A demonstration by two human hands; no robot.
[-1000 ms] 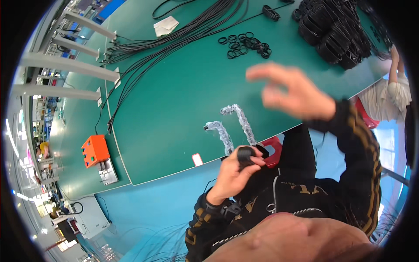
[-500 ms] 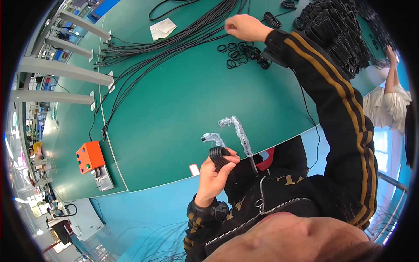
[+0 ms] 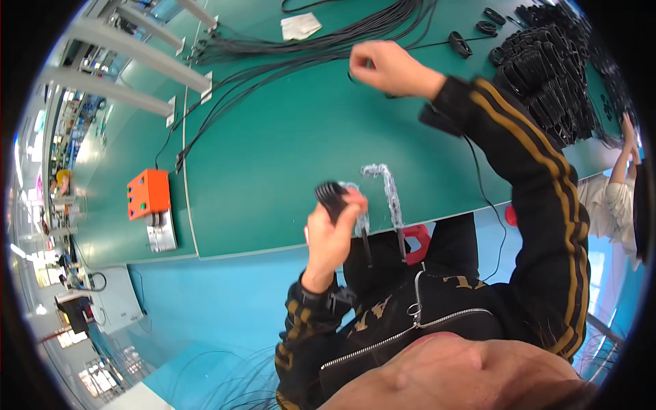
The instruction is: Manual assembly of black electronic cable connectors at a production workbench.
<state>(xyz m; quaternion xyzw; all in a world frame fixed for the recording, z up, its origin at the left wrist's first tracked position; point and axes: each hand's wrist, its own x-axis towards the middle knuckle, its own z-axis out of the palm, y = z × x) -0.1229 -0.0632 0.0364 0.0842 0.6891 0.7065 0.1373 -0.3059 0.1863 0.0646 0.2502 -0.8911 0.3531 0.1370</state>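
Note:
My left hand (image 3: 328,239) is closed around a bundle of black loops (image 3: 329,196), stacked so that their edges form ribs. It is raised in front of the table's near edge, partly covering one bent rod (image 3: 363,222) wrapped in clear film. A second film-wrapped bent rod (image 3: 391,195) stands to its right. My right hand (image 3: 396,68) is over the far part of the table, thumb and finger pinched together. A bit of black at its fingertips looks like a small loop, mostly hidden. The hand and sleeve cover the area around it.
Long black cables (image 3: 321,51) lie across the back of the green table (image 3: 273,178), near a white cloth (image 3: 301,26). Black coils (image 3: 547,82) are heaped at the right. An orange button box (image 3: 149,193) sits at left. Another person's arm (image 3: 620,160) shows far right.
The view has shifted. My right hand has come nearer over the table and now hides the loose black loops. My left hand, still holding its bundle, has risen slightly and turned.

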